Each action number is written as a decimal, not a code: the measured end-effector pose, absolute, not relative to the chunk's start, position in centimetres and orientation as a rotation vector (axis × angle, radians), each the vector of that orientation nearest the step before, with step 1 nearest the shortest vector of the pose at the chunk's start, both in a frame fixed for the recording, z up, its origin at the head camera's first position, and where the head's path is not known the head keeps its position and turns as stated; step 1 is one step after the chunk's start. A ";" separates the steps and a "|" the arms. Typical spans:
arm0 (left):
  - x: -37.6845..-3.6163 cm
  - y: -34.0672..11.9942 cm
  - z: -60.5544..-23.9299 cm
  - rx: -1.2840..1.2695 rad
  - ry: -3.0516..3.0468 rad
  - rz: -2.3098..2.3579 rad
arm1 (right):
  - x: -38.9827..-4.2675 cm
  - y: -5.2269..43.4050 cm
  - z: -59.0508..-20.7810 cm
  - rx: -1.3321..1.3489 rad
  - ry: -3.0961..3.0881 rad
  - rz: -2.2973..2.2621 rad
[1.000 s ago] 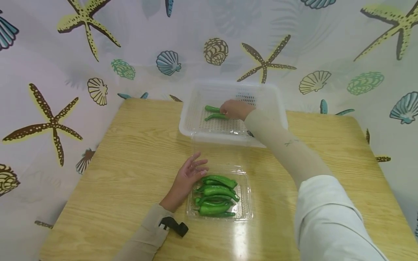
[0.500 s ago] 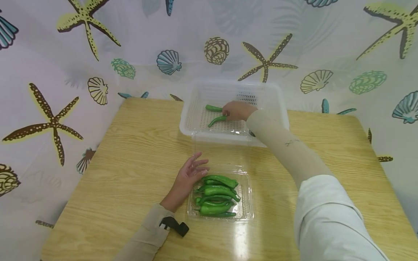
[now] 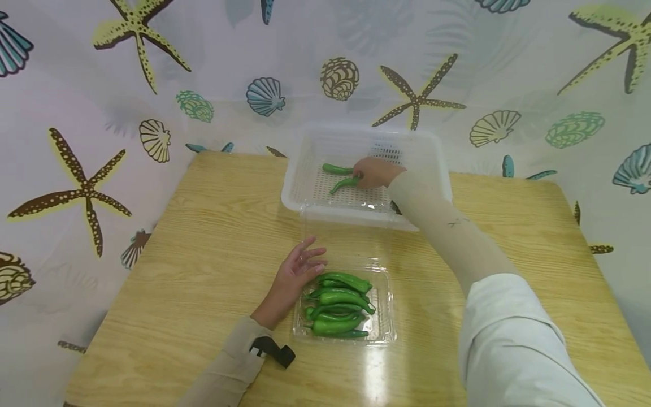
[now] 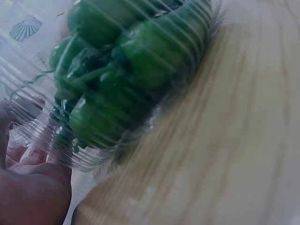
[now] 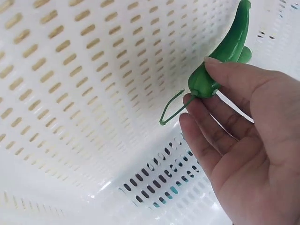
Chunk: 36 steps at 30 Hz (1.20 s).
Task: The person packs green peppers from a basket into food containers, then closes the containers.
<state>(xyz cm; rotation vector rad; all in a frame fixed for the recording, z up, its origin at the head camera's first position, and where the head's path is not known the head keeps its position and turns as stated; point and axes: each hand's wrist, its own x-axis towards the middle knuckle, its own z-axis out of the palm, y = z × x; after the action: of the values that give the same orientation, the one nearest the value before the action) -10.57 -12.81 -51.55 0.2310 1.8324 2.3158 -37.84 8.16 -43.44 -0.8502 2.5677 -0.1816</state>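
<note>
A white perforated basket [image 3: 305, 195] stands at the table's back centre. My right hand [image 3: 375, 171] reaches into it and pinches the stem end of a green pepper [image 3: 343, 183] [image 5: 224, 55] between thumb and fingers; the pepper's tip lies on the basket floor [image 5: 70, 93]. A second pepper [image 3: 335, 168] lies just behind it. Nearer to me, a clear plastic clamshell [image 3: 382, 334] [image 4: 56, 150] holds several green peppers [image 3: 338, 308] [image 4: 126, 70]. My left hand [image 3: 297, 270] rests flat on the table with straight fingers against the clamshell's left edge.
The wooden table [image 3: 203, 226] has bare room on the left and right. The clamshell's clear lid [image 3: 346, 243] lies open toward the basket. A starfish-and-shell curtain [image 3: 152, 85] hangs close behind and to the left. A black strap [image 3: 272, 351] sits on my left wrist.
The pepper in my right hand has swung from lying flat to slanting, tip toward the basket's front left. My left hand has stayed put.
</note>
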 end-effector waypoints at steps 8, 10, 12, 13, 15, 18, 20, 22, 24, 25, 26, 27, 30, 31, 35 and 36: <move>-10.4 -12.6 -51.3 0.245 1.852 2.302 | -37.9 9.5 -40.8 -0.833 2.599 -0.348; -10.4 -12.5 -51.3 0.240 1.848 2.311 | -37.8 9.9 -39.9 -0.844 2.600 -0.350; -10.4 -12.5 -51.3 0.232 1.839 2.321 | -37.7 10.2 -39.0 -0.855 2.603 -0.342; -10.4 -12.5 -51.3 0.228 1.840 2.325 | -37.6 10.4 -38.6 -0.844 2.598 -0.343; -10.4 -12.5 -51.3 0.229 1.840 2.332 | -37.4 10.9 -37.8 -0.808 2.585 -0.365; -10.5 -12.5 -51.3 0.233 1.831 2.346 | -37.2 11.7 -37.0 -0.764 2.567 -0.383; -10.5 -12.5 -51.4 0.232 1.834 2.348 | -37.1 12.1 -36.8 -0.750 2.563 -0.397; -10.5 -12.5 -51.4 0.221 1.839 2.344 | -37.0 12.6 -36.7 -0.762 2.567 -0.410; -10.5 -12.5 -51.3 0.219 1.845 2.337 | -36.8 12.9 -36.6 -0.772 2.573 -0.433; -10.6 -12.5 -51.3 0.218 1.846 2.335 | -36.7 13.0 -36.5 -0.776 2.575 -0.446; -10.5 -12.5 -51.2 0.221 1.845 2.336 | -36.5 13.2 -36.5 -0.780 2.578 -0.460; -10.5 -12.5 -51.2 0.225 1.846 2.335 | -36.4 13.4 -36.5 -0.782 2.581 -0.473; -10.5 -12.5 -51.2 0.235 1.849 2.333 | -35.8 13.8 -36.4 -0.774 2.584 -0.506; -10.5 -12.5 -51.2 0.234 1.849 2.331 | -35.6 14.0 -36.4 -0.771 2.581 -0.521; -10.4 -12.5 -51.2 0.215 1.844 2.318 | -35.0 14.6 -36.7 -0.763 2.563 -0.594; -10.4 -12.5 -51.2 0.210 1.845 2.315 | -34.9 14.7 -36.7 -0.761 2.561 -0.610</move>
<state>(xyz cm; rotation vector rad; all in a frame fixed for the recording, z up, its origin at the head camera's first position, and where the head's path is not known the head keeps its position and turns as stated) -10.42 -12.50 -51.24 0.2098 1.8446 2.3148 -34.87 14.72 -36.75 -0.7611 2.5605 -0.6102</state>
